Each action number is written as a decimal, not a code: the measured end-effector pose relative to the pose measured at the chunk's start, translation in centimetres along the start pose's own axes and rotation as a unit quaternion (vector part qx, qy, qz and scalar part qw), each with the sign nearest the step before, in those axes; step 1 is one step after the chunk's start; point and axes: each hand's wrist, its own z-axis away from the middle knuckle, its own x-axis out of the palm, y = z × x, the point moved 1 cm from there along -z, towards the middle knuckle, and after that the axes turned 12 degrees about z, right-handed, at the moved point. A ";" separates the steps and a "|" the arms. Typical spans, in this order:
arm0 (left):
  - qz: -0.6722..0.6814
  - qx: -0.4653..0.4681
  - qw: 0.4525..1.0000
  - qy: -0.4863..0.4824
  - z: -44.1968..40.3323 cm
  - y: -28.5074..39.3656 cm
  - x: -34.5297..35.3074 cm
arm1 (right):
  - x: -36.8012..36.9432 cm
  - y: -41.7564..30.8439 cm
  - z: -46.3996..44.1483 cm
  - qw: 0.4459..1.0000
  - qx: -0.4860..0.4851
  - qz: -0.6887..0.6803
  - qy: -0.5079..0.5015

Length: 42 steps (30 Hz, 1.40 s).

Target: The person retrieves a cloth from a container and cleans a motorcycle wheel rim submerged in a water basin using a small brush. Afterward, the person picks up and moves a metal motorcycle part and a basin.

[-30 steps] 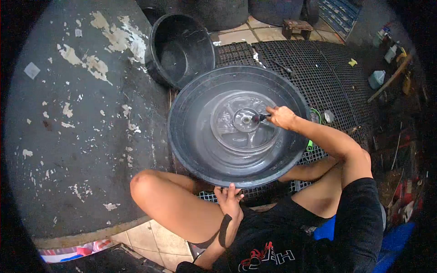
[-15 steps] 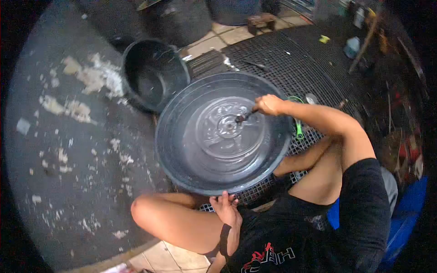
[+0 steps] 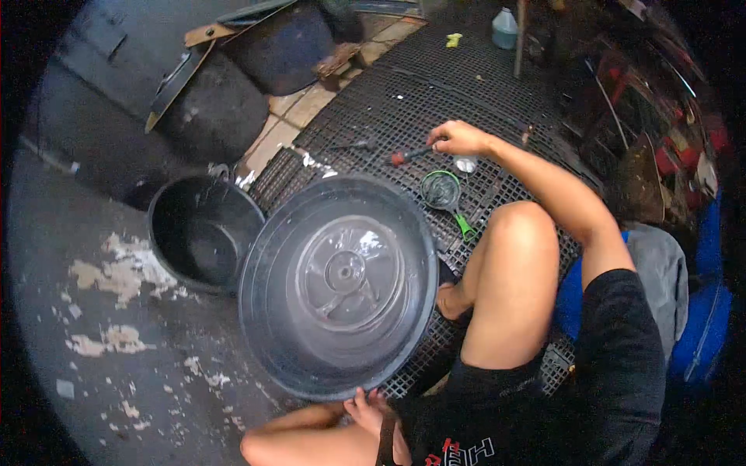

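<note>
A wide, dark round basin (image 3: 268, 311) is tilted in front of me, with a wet shine inside. My left hand (image 3: 373, 412) is closed at its near rim. Out past the basin's far right side, my right hand (image 3: 458, 140) grips a short dark tool with a reddish end (image 3: 408, 157), whose exact kind I cannot make out. Below that hand, a green-rimmed strainer (image 3: 441, 190) with a green handle lies on the black grid mat. A small clear round thing (image 3: 466, 164) sits just under my right wrist.
A dark bucket (image 3: 206, 233) stands left of the basin. Dark tubs (image 3: 214, 116) and a small wooden stool (image 3: 339, 66) are farther back. Another dark tool (image 3: 353, 145) lies on the grid mat (image 3: 505, 101). A jug of bluish liquid (image 3: 504, 31) stands at the back.
My right hand has lifted the dark tool out of the basin and moved it over the mat. The basin is now tilted more, and my view has turned to the right.
</note>
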 end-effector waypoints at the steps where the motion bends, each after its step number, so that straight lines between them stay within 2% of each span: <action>1: -0.007 0.010 1.000 -0.011 -0.4 0.0 -0.4 | 1.1 1.5 1.2 0.999 0.047 0.015 0.013; 2: -0.013 0.019 0.999 -0.023 -0.8 0.0 -0.6 | 2.4 2.9 2.4 0.994 0.093 0.060 -0.005; 4: -0.089 -0.015 0.995 -0.031 -1.2 1.2 -0.7 | 7.2 5.6 4.9 0.982 0.186 0.037 0.005; 5: -0.049 -0.001 0.999 -0.011 0.3 1.8 1.0 | 9.4 6.3 6.1 0.976 0.217 0.031 -0.012; 6: -0.044 0.026 0.999 -0.011 -1.7 1.1 -0.4 | 11.6 6.7 7.2 0.969 0.246 0.023 -0.030; 8: -0.167 -0.056 0.984 -0.020 1.4 4.0 1.6 | 16.5 7.4 8.9 0.959 0.281 -0.023 0.023; 10: -0.260 0.055 0.958 -0.108 1.8 4.6 2.2 | 20.9 8.1 9.8 0.961 0.270 -0.065 -0.008; 11: -0.157 -0.019 0.987 0.042 2.0 4.9 3.2 | 22.5 8.1 10.2 0.968 0.239 -0.077 0.017; 12: -0.149 -0.023 0.988 0.014 -0.1 5.1 1.9 | 21.9 7.1 10.5 0.959 0.250 -0.118 -0.060; 13: -0.139 -0.027 0.990 -0.013 -3.6 5.0 -0.9 | 21.5 6.3 11.4 0.956 0.249 -0.151 -0.031; 14: -0.160 -0.029 0.986 0.033 -1.3 5.4 1.4 | 21.1 5.5 12.0 0.952 0.247 -0.181 -0.003; 15: -0.179 -0.032 0.980 0.078 1.0 5.9 3.9 | 20.5 5.5 12.4 0.959 0.231 -0.162 0.006; 17: -0.180 -0.032 0.980 0.084 -1.0 5.6 2.8 | 19.4 5.7 13.9 0.971 0.203 -0.120 0.020; 18: -0.180 -0.032 0.979 0.086 -1.9 5.5 2.4 | 18.0 5.4 15.2 0.962 0.209 -0.136 0.111; 20: -0.188 -0.031 0.977 0.091 -2.8 5.1 2.3 | 18.0 6.8 17.6 0.897 0.368 -0.183 0.164; 22: -0.201 -0.033 0.974 0.094 -3.1 5.1 2.4 | 17.6 7.3 19.8 0.818 0.405 -0.155 0.377; 23: -0.207 -0.031 0.973 0.097 -3.3 5.1 2.4 | 17.4 7.4 21.2 0.759 0.484 -0.211 0.381; 24: -0.210 -0.029 0.972 0.100 -3.7 5.2 2.1 | 17.5 7.6 22.5 0.726 0.507 -0.246 0.395; 25: -0.212 -0.028 0.971 0.105 -3.8 5.2 2.2 | 18.2 7.6 23.6 0.702 0.493 -0.229 0.460; 27: -0.208 -0.025 0.971 0.113 -4.7 5.4 1.5 | 19.5 7.1 25.5 0.686 0.535 -0.217 0.443; 32: -0.182 -0.009 0.971 0.157 -6.5 5.7 0.2 | 21.7 2.6 26.9 0.703 0.502 -0.265 0.429; 33: -0.209 -0.022 0.969 0.128 -5.9 5.4 0.4 | 20.4 0.8 26.6 0.694 0.540 -0.296 0.373; 35: -0.234 -0.035 0.970 0.044 -6.3 5.1 -0.2 | 21.8 -0.9 26.6 0.719 0.517 -0.275 0.374; 37: -0.229 -0.052 0.972 0.026 -10.0 5.6 -4.0 | 22.8 -2.1 26.4 0.735 0.513 -0.265 0.355; 40: -0.225 -0.077 0.971 -0.032 -20.8 5.8 -14.4 | 24.0 -2.9 26.8 0.752 0.508 -0.276 0.316; 42: -0.222 -0.066 0.972 0.026 -14.1 3.9 -9.6 | 22.8 -3.4 26.5 0.758 0.502 -0.296 0.292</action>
